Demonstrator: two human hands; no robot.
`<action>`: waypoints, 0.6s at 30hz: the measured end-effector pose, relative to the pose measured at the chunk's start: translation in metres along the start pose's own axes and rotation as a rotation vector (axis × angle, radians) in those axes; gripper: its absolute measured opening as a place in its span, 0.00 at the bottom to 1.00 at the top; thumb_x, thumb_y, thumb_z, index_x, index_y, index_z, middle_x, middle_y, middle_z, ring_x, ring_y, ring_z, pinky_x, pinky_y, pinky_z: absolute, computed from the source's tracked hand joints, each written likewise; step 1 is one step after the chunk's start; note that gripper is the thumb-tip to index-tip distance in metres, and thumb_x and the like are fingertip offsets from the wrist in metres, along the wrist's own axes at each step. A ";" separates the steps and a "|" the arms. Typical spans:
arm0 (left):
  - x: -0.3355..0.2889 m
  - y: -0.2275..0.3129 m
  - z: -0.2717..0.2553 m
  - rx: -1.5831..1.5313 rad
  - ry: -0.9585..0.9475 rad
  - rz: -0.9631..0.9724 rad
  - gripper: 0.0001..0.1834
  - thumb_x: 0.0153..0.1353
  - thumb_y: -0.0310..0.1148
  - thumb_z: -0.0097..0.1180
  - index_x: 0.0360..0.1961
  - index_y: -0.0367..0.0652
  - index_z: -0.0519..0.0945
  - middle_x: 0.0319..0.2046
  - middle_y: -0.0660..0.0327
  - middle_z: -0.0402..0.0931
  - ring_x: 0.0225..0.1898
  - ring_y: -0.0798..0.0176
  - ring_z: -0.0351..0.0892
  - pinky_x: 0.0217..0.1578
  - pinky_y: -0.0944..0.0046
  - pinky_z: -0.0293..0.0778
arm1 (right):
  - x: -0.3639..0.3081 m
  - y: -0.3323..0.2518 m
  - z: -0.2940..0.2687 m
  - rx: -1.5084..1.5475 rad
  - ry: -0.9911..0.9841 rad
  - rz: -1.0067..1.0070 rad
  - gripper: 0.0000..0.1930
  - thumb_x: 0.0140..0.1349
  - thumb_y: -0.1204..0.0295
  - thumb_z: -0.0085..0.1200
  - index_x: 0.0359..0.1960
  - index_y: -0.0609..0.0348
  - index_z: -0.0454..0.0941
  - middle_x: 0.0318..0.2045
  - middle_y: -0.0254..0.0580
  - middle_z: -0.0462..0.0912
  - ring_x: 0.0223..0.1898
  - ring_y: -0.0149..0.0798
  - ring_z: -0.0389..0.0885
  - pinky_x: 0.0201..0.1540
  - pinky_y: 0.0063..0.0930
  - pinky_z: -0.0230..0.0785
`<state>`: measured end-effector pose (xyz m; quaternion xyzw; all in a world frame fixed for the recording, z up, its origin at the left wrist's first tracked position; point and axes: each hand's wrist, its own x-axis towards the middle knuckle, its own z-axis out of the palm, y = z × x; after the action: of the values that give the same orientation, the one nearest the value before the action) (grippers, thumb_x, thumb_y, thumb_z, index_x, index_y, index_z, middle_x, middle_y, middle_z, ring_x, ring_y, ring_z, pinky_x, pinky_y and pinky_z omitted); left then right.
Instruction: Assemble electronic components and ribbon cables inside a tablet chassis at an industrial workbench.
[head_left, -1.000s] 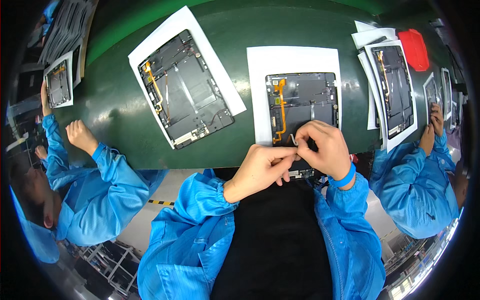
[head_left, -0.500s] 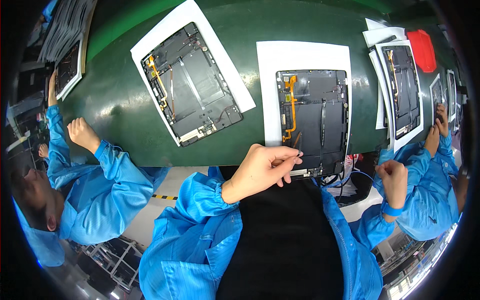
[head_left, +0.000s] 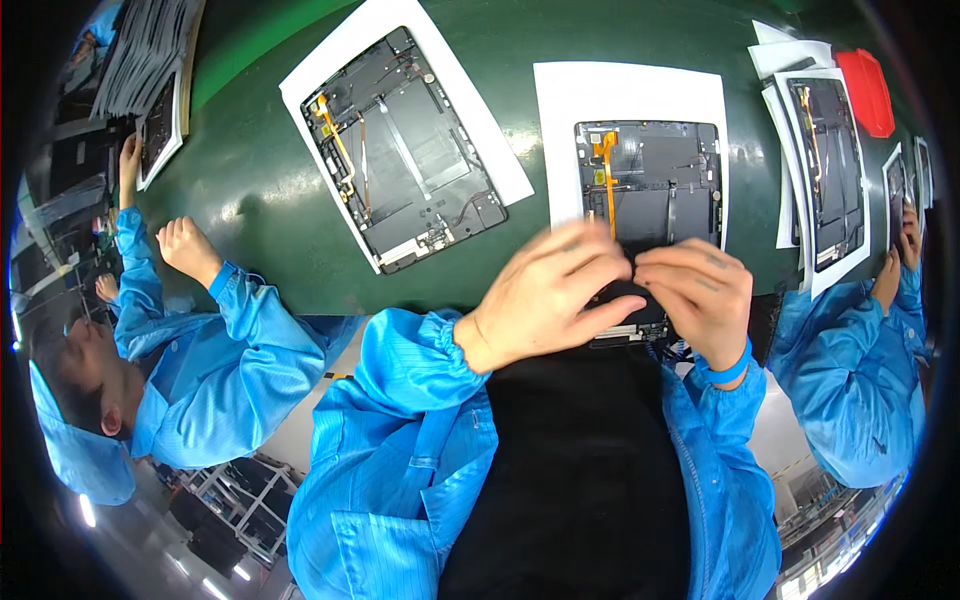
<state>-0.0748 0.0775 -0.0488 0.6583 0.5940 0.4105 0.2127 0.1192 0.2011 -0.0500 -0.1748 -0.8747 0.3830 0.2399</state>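
My left hand (head_left: 555,290) is over the lower left of an opened tablet housing (head_left: 655,205), its fingers stretched and partly smeared, the thumb apart from them. Close by its fingertips, my right hand (head_left: 705,295) has thumb and fingers pinched together over the housing's lower part; whatever they hold is hidden or too small to make out. Inside the black housing, an orange flex cable (head_left: 611,170) runs down the left side and a dark strip cable (head_left: 672,215) runs along the middle. A white paper sheet (head_left: 560,90) lies under the housing.
Another opened tablet housing (head_left: 410,150) lies tilted on paper to the left. At right, a further housing (head_left: 830,170) rests on stacked sheets near a red tray (head_left: 866,95). Co-workers in blue sit on both sides of the green table (head_left: 250,240).
My right hand has come up from beside the table to the housing's lower part, near my left hand. My left hand's pinch has opened, and its fingers reach farther forward.
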 end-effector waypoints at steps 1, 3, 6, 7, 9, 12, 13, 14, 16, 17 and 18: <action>0.000 -0.010 -0.002 0.227 -0.080 0.069 0.23 0.54 0.43 0.78 0.46 0.43 0.85 0.60 0.52 0.78 0.67 0.40 0.74 0.64 0.42 0.74 | 0.004 0.003 0.001 -0.006 0.044 0.002 0.11 0.49 0.80 0.72 0.36 0.61 0.90 0.42 0.43 0.91 0.39 0.45 0.89 0.41 0.35 0.81; 0.001 -0.026 -0.004 0.354 -0.163 0.087 0.26 0.54 0.48 0.76 0.50 0.46 0.85 0.67 0.51 0.72 0.73 0.36 0.65 0.69 0.36 0.70 | 0.010 0.002 -0.001 0.009 0.072 0.109 0.09 0.51 0.80 0.71 0.36 0.62 0.91 0.50 0.44 0.89 0.45 0.46 0.87 0.45 0.37 0.80; -0.002 -0.031 -0.004 0.377 -0.218 0.092 0.28 0.54 0.50 0.76 0.51 0.47 0.84 0.68 0.51 0.72 0.74 0.36 0.65 0.69 0.37 0.71 | 0.024 0.013 -0.004 -0.067 0.121 0.184 0.08 0.52 0.80 0.71 0.36 0.61 0.91 0.55 0.44 0.87 0.52 0.47 0.85 0.51 0.38 0.78; -0.002 -0.032 -0.003 0.361 -0.215 0.096 0.28 0.54 0.51 0.76 0.51 0.47 0.84 0.68 0.51 0.71 0.74 0.36 0.65 0.69 0.38 0.71 | 0.028 0.017 -0.004 -0.070 0.129 0.192 0.08 0.53 0.79 0.71 0.36 0.60 0.91 0.56 0.44 0.87 0.54 0.49 0.84 0.53 0.39 0.77; -0.003 -0.034 -0.003 0.341 -0.225 0.106 0.29 0.54 0.52 0.76 0.51 0.47 0.85 0.69 0.51 0.71 0.74 0.36 0.66 0.69 0.39 0.72 | 0.033 0.029 -0.002 -0.083 0.159 0.185 0.07 0.52 0.78 0.72 0.35 0.60 0.92 0.57 0.43 0.87 0.59 0.51 0.82 0.60 0.41 0.74; -0.004 -0.037 -0.004 0.324 -0.233 0.099 0.29 0.54 0.53 0.76 0.52 0.49 0.85 0.70 0.51 0.71 0.74 0.36 0.67 0.68 0.40 0.73 | 0.036 0.040 0.003 -0.085 0.172 0.184 0.07 0.51 0.77 0.72 0.34 0.60 0.92 0.58 0.43 0.87 0.61 0.52 0.81 0.63 0.43 0.72; -0.003 -0.037 -0.004 0.329 -0.242 0.098 0.28 0.53 0.53 0.76 0.52 0.52 0.86 0.70 0.51 0.71 0.74 0.36 0.67 0.68 0.41 0.74 | 0.035 0.041 0.004 -0.066 0.179 0.198 0.07 0.51 0.77 0.73 0.33 0.60 0.91 0.58 0.42 0.86 0.61 0.52 0.81 0.64 0.44 0.71; -0.003 -0.037 -0.005 0.333 -0.251 0.097 0.28 0.52 0.54 0.76 0.52 0.54 0.86 0.70 0.51 0.71 0.74 0.36 0.67 0.68 0.42 0.74 | 0.036 0.043 0.006 -0.065 0.183 0.205 0.07 0.51 0.77 0.73 0.33 0.60 0.91 0.58 0.42 0.86 0.61 0.52 0.81 0.64 0.44 0.71; -0.002 -0.037 -0.007 0.330 -0.267 0.100 0.28 0.52 0.54 0.76 0.52 0.57 0.87 0.70 0.51 0.71 0.74 0.37 0.67 0.67 0.43 0.75 | 0.036 0.045 0.008 -0.043 0.199 0.243 0.06 0.52 0.76 0.73 0.33 0.59 0.91 0.58 0.42 0.86 0.61 0.51 0.81 0.64 0.43 0.71; -0.001 -0.038 -0.008 0.330 -0.276 0.101 0.28 0.51 0.54 0.76 0.53 0.59 0.88 0.70 0.51 0.72 0.73 0.37 0.68 0.67 0.44 0.76 | 0.037 0.045 0.009 -0.042 0.200 0.249 0.06 0.52 0.76 0.73 0.33 0.59 0.91 0.58 0.42 0.86 0.61 0.51 0.81 0.64 0.43 0.71; 0.000 -0.039 -0.008 0.327 -0.281 0.101 0.28 0.51 0.54 0.76 0.53 0.59 0.88 0.70 0.51 0.72 0.73 0.37 0.68 0.67 0.44 0.76 | 0.037 0.045 0.009 -0.073 0.192 0.245 0.06 0.52 0.76 0.73 0.33 0.59 0.91 0.58 0.41 0.85 0.61 0.51 0.81 0.63 0.42 0.71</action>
<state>-0.1052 0.0833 -0.0742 0.7637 0.5834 0.2232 0.1629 0.0892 0.2431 -0.0789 -0.3246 -0.8333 0.3589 0.2675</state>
